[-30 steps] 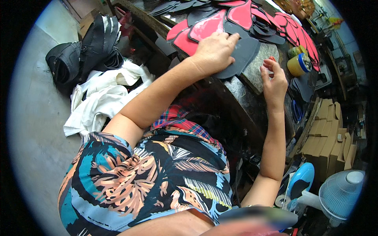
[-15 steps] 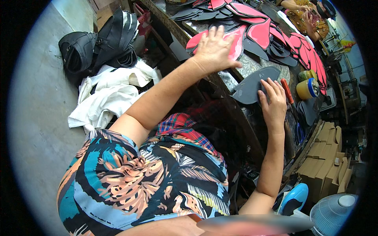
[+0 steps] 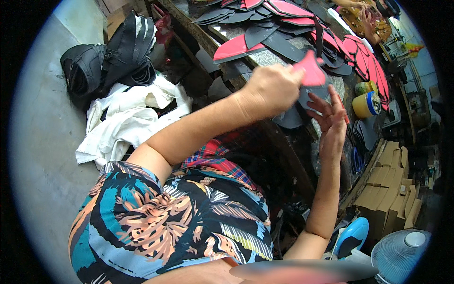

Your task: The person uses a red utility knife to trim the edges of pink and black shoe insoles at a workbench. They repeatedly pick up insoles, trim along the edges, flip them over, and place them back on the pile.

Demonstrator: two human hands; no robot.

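Observation:
My left hand (image 3: 274,90) is closed on the near end of a curved pink-faced, black-edged sheet piece (image 3: 312,71), lifted over the bench and blurred by motion. Just to the right, my right hand (image 3: 329,116) is raised with its fingers apart, close to the lower edge of that piece. A dark grey cut piece (image 3: 289,118) lies at the bench edge beneath my left hand. Another pink and black piece (image 3: 236,48) rests beyond my left wrist, beside overlapping dark pieces (image 3: 283,45). A red-orange handle (image 3: 345,113) shows behind my right fingers.
A yellow jar with a blue rim (image 3: 366,105) stands right of my hands. More pink pieces (image 3: 364,59) are spread along the far bench, where another person's hands (image 3: 366,21) show. Cardboard boxes (image 3: 385,182), a fan (image 3: 402,255), black shoe-like items (image 3: 82,71) and white cloth (image 3: 127,123) surround me.
My left hand has come right from the pink pieces and closed on one, lifting it. My right hand has risen off the dark grey piece and turned, fingers apart.

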